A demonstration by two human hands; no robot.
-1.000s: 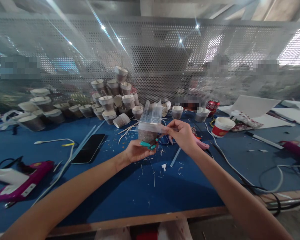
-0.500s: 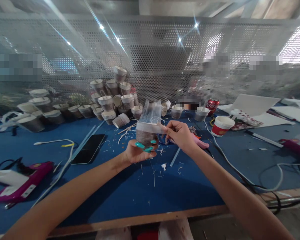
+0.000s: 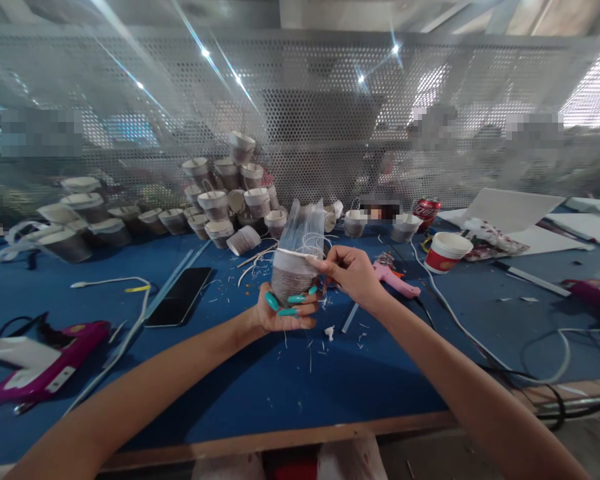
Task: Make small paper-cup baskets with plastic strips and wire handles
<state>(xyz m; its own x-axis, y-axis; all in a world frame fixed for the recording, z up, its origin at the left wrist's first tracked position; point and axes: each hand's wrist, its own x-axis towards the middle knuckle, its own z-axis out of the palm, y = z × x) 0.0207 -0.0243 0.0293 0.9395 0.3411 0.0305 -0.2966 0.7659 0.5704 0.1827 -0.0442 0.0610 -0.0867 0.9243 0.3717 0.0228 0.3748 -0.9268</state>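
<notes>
Near the middle of the table my left hand (image 3: 289, 312) is wrapped round a small twine-covered pot (image 3: 293, 283) from below, holding it raised and slightly tilted. A white strip (image 3: 293, 261) circles the pot's upper part. At the pot's right side, the thumb and forefinger of my right hand (image 3: 353, 275) pinch the strip at the rim. Just behind the pot lies a bundle of clear glue sticks (image 3: 305, 223). A pink glue gun (image 3: 395, 280) rests to the right of my right hand.
Similar pots (image 3: 214, 205) are stacked at the back left. A black phone (image 3: 179, 297) and a magenta power strip (image 3: 55, 367) lie left. On the right are a red-and-white paper cup (image 3: 446, 253), a soda can (image 3: 427, 213) and a white cable (image 3: 460, 327). Scraps litter the centre.
My right hand has moved slightly in against the pot; the strip end that stretched out to it now lies along the rim. The pot has turned and tilted a little in my left hand.
</notes>
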